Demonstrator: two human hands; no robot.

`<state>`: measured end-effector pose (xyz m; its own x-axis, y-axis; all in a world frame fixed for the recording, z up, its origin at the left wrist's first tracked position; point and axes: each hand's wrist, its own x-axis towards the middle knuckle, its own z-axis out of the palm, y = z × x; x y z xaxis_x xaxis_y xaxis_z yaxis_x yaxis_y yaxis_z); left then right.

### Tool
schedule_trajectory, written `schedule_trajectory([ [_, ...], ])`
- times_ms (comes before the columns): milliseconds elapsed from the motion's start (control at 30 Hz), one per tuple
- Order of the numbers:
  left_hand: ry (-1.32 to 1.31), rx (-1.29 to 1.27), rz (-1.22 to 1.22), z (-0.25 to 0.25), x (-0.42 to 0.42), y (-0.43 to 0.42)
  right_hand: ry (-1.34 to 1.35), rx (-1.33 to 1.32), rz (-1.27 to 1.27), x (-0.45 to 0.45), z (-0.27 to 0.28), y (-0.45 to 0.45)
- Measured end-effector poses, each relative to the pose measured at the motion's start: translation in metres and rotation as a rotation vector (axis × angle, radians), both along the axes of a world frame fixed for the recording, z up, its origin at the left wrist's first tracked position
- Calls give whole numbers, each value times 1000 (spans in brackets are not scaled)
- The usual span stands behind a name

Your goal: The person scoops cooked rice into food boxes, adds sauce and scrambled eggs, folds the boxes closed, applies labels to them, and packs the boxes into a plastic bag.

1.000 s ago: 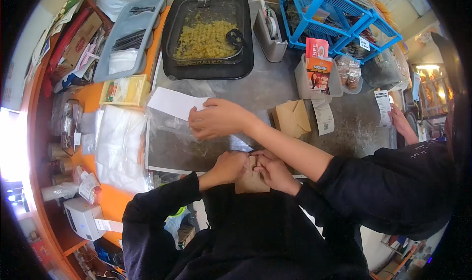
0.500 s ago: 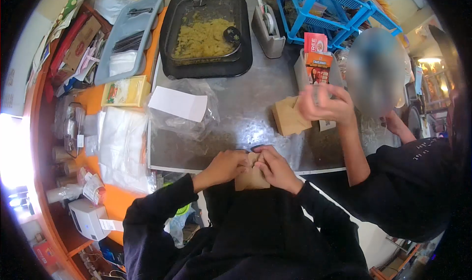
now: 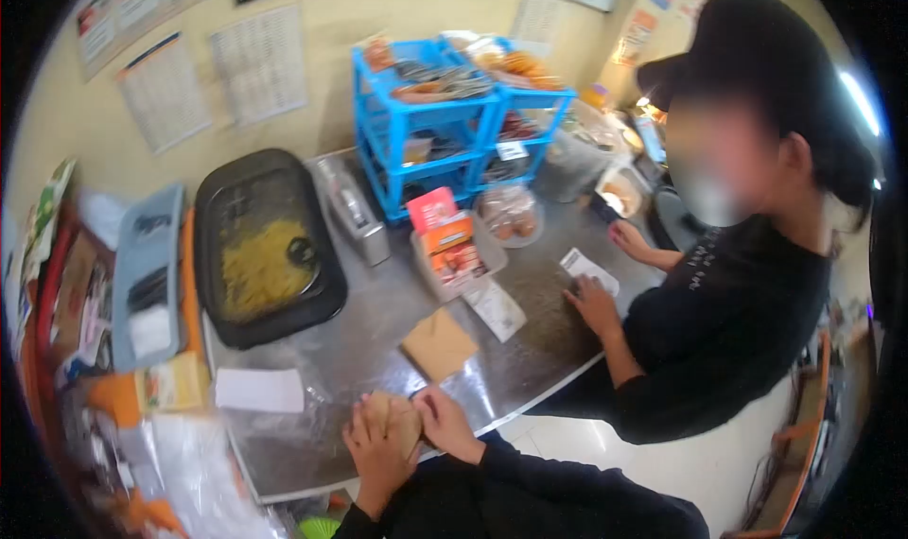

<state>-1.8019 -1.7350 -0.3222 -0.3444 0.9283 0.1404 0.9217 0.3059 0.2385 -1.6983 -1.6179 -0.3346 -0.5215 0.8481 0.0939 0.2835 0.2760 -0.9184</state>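
Observation:
A small brown paper packet [image 3: 405, 427] is held between my two hands at the near edge of the metal table. My left hand [image 3: 378, 454] wraps over its left side, fingers lying across the paper. At its right edge my right hand [image 3: 448, 427] has curled fingers that grip the packet. Just beyond, a folded brown paper packet [image 3: 440, 345] rests on the table. Left of my hands, a white paper slip [image 3: 259, 390] lies on clear plastic.
A black tray [image 3: 326, 307] of yellow food stands at the back left, near a blue rack [image 3: 416, 123] and a box of leaflets [image 3: 487, 255]. To the right, a co-worker's hand [image 3: 594, 304] touches a paper slip [image 3: 588, 267]. Another receipt [image 3: 496, 310] lies nearby.
My view has swung up and to the right. My left hand has spread over the paper packet. The co-worker's raised hand has come down onto a paper slip.

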Motion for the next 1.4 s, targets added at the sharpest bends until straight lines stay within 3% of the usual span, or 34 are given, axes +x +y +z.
schedule_trajectory([
  [133, 26, 89, -100, -22, -17, 13, -199, 82, 70, 14, 37, 15],
  [233, -36, 124, 30, -25, -21, 32, -274, 588, 63, 18, 38, 58],
  [300, -61, 137, 144, -10, -12, 53, -469, 732, 91, 19, 19, 90],
  [367, -77, 80, 227, -5, -10, 62, -364, 488, 184, 22, -10, 103],
  [433, -127, 4, 311, -11, -8, 67, -378, 407, 142, 22, -4, 89],
  [533, -108, -29, 420, -25, 8, 79, -398, 354, -46, 16, -13, 65],
  [633, 35, 26, 368, -28, 19, 77, -406, 406, -126, 6, -28, 50],
  [733, -88, 175, 271, -41, 11, 81, -332, 591, 40, 19, -54, 74],
  [767, -183, 271, 240, -61, 4, 83, -434, 550, 136, 27, -56, 83],
  [833, -121, 246, 277, -43, 16, 64, -414, 356, 158, 37, -74, 91],
  [867, -92, 267, 277, -30, 27, 52, -272, 608, 151, 43, -75, 97],
  [900, -69, 284, 265, -20, 42, 33, -263, 678, 57, 42, -35, 69],
  [1033, -152, 504, 214, -18, 102, -73, 16, 568, -16, 62, -7, -17],
  [1167, -168, 609, 621, -40, 129, -209, 114, 229, 276, 68, -18, -107],
  [1233, -84, 748, 971, -66, 119, -276, 138, 24, 483, 57, -37, -151],
  [1267, -37, 811, 1187, -42, 108, -306, 104, -52, 610, 49, -41, -171],
  [1300, -133, 873, 1464, -41, 98, -345, 66, -33, 742, 40, -34, -194],
  [1333, 110, 933, 1543, -54, 92, -386, 25, -15, 872, 27, -27, -219],
  [1400, 151, 1208, 1830, -82, 65, -458, 11, -45, 1106, 1, -20, -264],
])
